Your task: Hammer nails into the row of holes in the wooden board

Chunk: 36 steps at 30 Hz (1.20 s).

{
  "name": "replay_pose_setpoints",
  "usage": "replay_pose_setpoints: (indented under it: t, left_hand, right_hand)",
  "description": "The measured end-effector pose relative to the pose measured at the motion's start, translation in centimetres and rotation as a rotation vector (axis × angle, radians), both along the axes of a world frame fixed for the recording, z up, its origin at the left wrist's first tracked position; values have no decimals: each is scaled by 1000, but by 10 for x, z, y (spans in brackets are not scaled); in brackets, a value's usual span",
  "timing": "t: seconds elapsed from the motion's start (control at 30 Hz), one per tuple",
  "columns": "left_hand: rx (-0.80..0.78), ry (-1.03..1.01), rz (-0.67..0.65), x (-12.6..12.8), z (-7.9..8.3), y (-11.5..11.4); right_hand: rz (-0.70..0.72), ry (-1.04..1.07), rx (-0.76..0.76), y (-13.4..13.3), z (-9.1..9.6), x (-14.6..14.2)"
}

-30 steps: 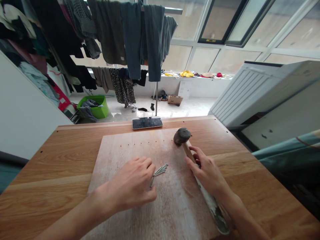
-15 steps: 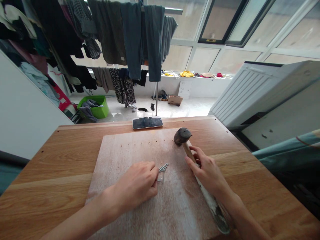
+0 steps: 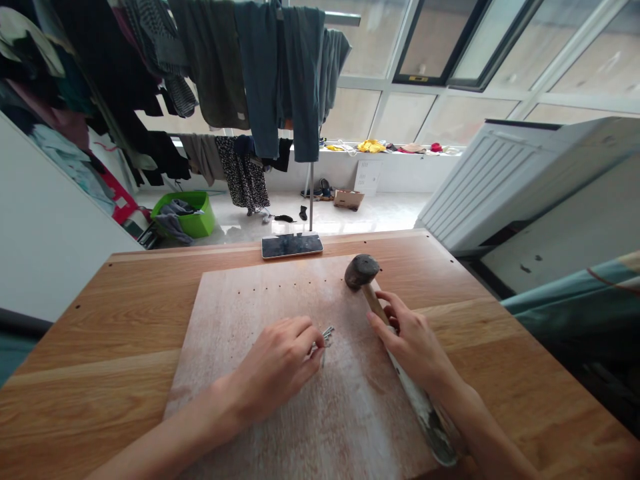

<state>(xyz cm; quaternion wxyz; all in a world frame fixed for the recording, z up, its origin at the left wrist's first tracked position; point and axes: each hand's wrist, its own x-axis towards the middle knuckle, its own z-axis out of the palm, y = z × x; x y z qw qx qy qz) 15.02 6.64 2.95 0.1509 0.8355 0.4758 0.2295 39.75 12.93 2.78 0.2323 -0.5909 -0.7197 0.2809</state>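
Note:
My left hand (image 3: pixel 280 360) rests on a pale wooden board (image 3: pixel 240 313), its fingers pinched round several steel nails (image 3: pixel 326 333) whose heads stick out to the right. My right hand (image 3: pixel 413 343) lies over the wooden handle of a hammer (image 3: pixel 363 270), fingers curled loosely on it. The hammer lies flat on the board, its dark head pointing away from me and its worn handle end (image 3: pixel 435 433) near the table's front edge. A row of small holes runs across the board's far part.
The board lies on a wooden table (image 3: pixel 100 320). A phone (image 3: pixel 292 245) lies flat at the table's far edge. Beyond are hanging clothes (image 3: pixel 280 73), a green basket (image 3: pixel 186 213), windows and a white panel (image 3: pixel 500 180) at the right.
My left hand slid right over the nails and gathered them into a pinch, turning one upright. My right hand and the hammer stayed put.

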Motion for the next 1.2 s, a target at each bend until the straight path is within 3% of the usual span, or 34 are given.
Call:
replay_pose_setpoints:
  t: [0.2,0.4,0.5,0.6,0.73,0.83,0.97,1.2]
  left_hand:
    - [-78,-62,-3,0,3,2]
    - [-122,-212,-21,-6,13,8]
    - [-190,-321,-17,-4,22,23]
    - [-230,-447,2,7,24,54]
    - [-192,-627,107,27,10,105]
    - [-177,-663,192,35,-7,128]
    - [-105,-583,156,36,-19,131]
    - [-61,-574,139,35,-21,127]
  right_hand:
    - [-2,7,-4,0,0,0]
    - [23,33,-110,2,2,0]
    - [33,55,-139,3,4,-1]
    - [25,60,-132,3,5,-2]
    - [19,62,-92,2,4,-2]
    - [11,81,-95,2,3,-2]
    - [7,75,-80,2,3,-2]
    - [-3,69,-76,2,4,-3]
